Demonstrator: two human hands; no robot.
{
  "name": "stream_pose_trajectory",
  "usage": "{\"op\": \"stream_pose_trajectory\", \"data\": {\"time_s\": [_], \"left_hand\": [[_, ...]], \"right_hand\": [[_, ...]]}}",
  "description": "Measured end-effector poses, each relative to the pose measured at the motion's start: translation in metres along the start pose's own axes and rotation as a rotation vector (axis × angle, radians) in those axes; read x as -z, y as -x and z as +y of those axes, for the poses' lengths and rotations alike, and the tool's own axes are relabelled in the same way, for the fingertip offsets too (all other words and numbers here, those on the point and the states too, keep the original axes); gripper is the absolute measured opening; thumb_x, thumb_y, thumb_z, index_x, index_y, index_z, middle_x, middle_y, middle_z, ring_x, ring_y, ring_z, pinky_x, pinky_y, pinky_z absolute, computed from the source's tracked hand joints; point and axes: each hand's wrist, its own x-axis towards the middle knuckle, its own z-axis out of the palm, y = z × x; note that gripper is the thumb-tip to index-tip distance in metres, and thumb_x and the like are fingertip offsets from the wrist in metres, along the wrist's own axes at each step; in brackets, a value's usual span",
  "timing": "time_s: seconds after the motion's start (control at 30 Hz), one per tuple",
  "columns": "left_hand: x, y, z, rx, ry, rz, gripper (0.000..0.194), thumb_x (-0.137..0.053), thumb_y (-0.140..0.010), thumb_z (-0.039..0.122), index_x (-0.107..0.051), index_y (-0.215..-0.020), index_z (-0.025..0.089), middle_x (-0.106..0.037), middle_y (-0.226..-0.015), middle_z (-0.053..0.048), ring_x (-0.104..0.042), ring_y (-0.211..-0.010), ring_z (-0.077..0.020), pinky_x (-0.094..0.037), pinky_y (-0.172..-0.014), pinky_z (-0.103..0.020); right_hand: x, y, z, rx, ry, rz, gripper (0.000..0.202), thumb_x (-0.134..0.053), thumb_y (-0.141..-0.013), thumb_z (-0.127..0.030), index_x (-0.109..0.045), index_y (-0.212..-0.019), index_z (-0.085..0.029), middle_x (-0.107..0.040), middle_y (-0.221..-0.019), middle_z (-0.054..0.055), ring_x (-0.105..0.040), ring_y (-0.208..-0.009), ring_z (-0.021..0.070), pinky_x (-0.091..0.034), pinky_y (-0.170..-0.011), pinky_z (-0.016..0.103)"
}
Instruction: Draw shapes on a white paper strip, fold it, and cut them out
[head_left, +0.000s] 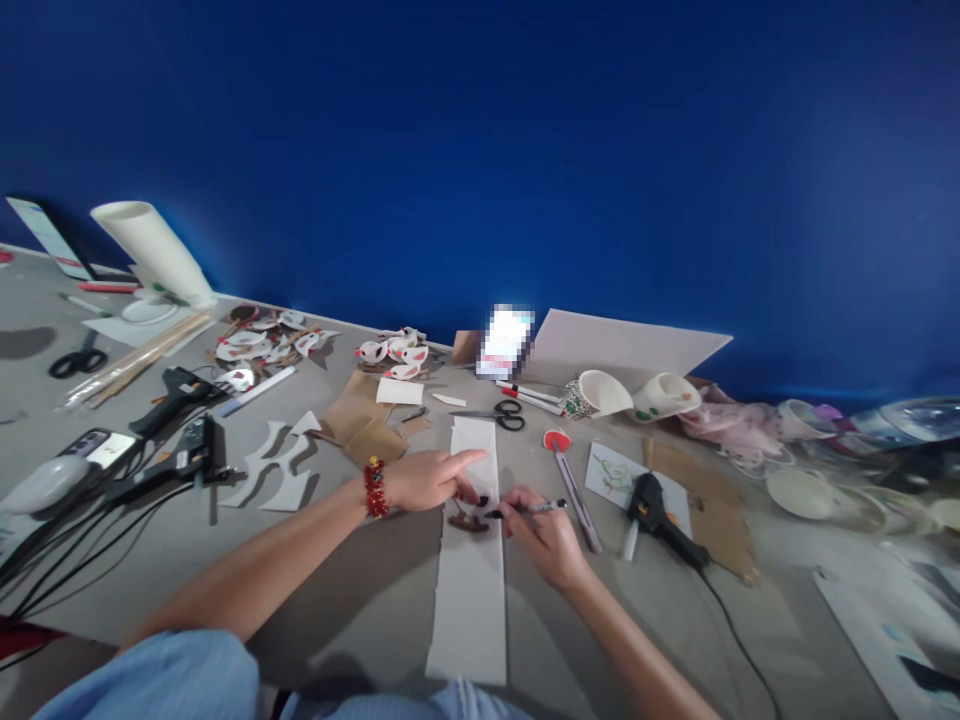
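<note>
My left hand (424,480), with a red bead bracelet (376,488) at the wrist, lies over a long white strip (469,600). Its index finger stretches out while the lower fingers grip a small paper cut-out (469,523), brown along its lower edge. The hand covers much of this piece, so its full shape is hidden. In my right hand (544,535) is a marker pen (546,507), its dark tip pointing left at the cut-out's edge. Black scissors (508,415) lie just beyond the strip's far end.
Bird-shaped cut-outs (397,350) and curved white scraps (277,465) lie to the left, near black glue guns (184,450). Rightward are another glue gun (660,520) with a trailing cord, a grey-purple pen (576,495), and paper cups (600,392). A lit phone (504,340) leans at the blue wall.
</note>
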Motion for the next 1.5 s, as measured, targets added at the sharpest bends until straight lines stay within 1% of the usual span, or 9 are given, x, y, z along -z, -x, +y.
{"op": "stream_pose_trajectory", "data": {"time_s": [0.17, 0.4, 0.57, 0.77, 1.0, 1.13, 1.27, 1.37, 1.5], "left_hand": [[0.0, 0.001, 0.0, 0.004, -0.02, 0.013, 0.068, -0.036, -0.085, 0.005, -0.024, -0.15, 0.02, -0.073, -0.112, 0.0, -0.068, -0.105, -0.0147, -0.048, -0.09, -0.025], [0.0, 0.001, 0.0, 0.018, -0.043, 0.009, 0.066, -0.036, -0.085, 0.007, -0.025, -0.15, 0.018, -0.073, -0.112, 0.0, -0.067, -0.105, -0.0142, -0.047, -0.091, -0.024], [-0.001, 0.001, 0.0, 0.014, -0.068, 0.028, 0.066, -0.037, -0.085, 0.006, -0.028, -0.149, 0.019, -0.073, -0.112, 0.0, -0.067, -0.106, -0.0159, -0.046, -0.093, -0.026], [-0.002, 0.001, -0.002, 0.003, -0.068, 0.021, 0.066, -0.037, -0.084, 0.005, -0.028, -0.148, 0.02, -0.073, -0.112, -0.001, -0.067, -0.104, -0.016, -0.047, -0.091, -0.026], [-0.003, 0.001, -0.003, 0.005, -0.112, 0.036, 0.065, -0.037, -0.084, 0.006, -0.029, -0.148, 0.02, -0.073, -0.111, 0.001, -0.067, -0.104, -0.0164, -0.047, -0.091, -0.026], [-0.002, 0.001, 0.0, 0.016, -0.145, 0.035, 0.066, -0.037, -0.084, 0.006, -0.03, -0.147, 0.021, -0.073, -0.112, 0.001, -0.065, -0.108, -0.0167, -0.046, -0.094, -0.026], [0.0, 0.002, 0.004, 0.031, -0.148, 0.034, 0.066, -0.038, -0.083, 0.007, -0.032, -0.147, 0.021, -0.073, -0.113, 0.002, -0.065, -0.109, -0.0176, -0.046, -0.093, -0.026], [0.0, 0.003, 0.005, 0.034, -0.133, 0.034, 0.065, -0.038, -0.083, 0.007, -0.033, -0.147, 0.021, -0.073, -0.113, 0.001, -0.064, -0.11, -0.0185, -0.045, -0.094, -0.027], [0.0, 0.002, 0.004, 0.021, -0.105, 0.026, 0.065, -0.037, -0.084, 0.006, -0.032, -0.147, 0.021, -0.073, -0.112, 0.001, -0.064, -0.11, -0.0176, -0.046, -0.093, -0.026]], "right_hand": [[-0.006, 0.002, 0.003, 0.023, -0.008, -0.003, 0.026, -0.044, -0.095, -0.03, -0.056, -0.074, -0.021, -0.059, -0.07, 0.001, -0.056, -0.068, 0.0157, -0.042, -0.066, 0.024], [-0.012, 0.009, 0.008, -0.016, -0.068, -0.003, 0.028, -0.042, -0.098, -0.034, -0.058, -0.079, -0.021, -0.059, -0.071, 0.002, -0.056, -0.067, 0.0157, -0.042, -0.065, 0.024], [-0.012, 0.008, 0.011, -0.036, -0.085, -0.023, 0.029, -0.041, -0.098, -0.036, -0.058, -0.08, -0.02, -0.061, -0.072, 0.002, -0.058, -0.069, 0.0162, -0.043, -0.066, 0.025], [-0.008, 0.002, 0.01, -0.039, -0.075, -0.05, 0.032, -0.042, -0.098, -0.037, -0.058, -0.076, -0.02, -0.061, -0.07, 0.001, -0.058, -0.068, 0.0154, -0.042, -0.068, 0.025], [0.0, -0.007, 0.015, -0.084, -0.107, -0.06, 0.031, -0.044, -0.096, -0.039, -0.058, -0.076, -0.02, -0.062, -0.063, 0.0, -0.058, -0.062, 0.0158, -0.042, -0.061, 0.025], [0.003, -0.012, 0.021, -0.096, -0.119, -0.077, 0.03, -0.044, -0.096, -0.037, -0.057, -0.075, -0.02, -0.061, -0.059, -0.001, -0.057, -0.058, 0.0144, -0.04, -0.057, 0.023], [0.005, -0.018, 0.026, -0.12, -0.138, -0.077, 0.03, -0.045, -0.096, -0.037, -0.057, -0.075, -0.019, -0.062, -0.058, -0.002, -0.055, -0.053, 0.0129, -0.039, -0.052, 0.022], [0.006, -0.023, 0.027, -0.132, -0.154, -0.069, 0.028, -0.046, -0.095, -0.036, -0.056, -0.075, -0.019, -0.063, -0.056, -0.003, -0.056, -0.052, 0.0125, -0.039, -0.051, 0.022], [0.007, -0.03, 0.028, -0.141, -0.159, -0.064, 0.031, -0.046, -0.094, -0.034, -0.057, -0.07, -0.019, -0.062, -0.054, -0.003, -0.056, -0.051, 0.0123, -0.041, -0.052, 0.022]]}}
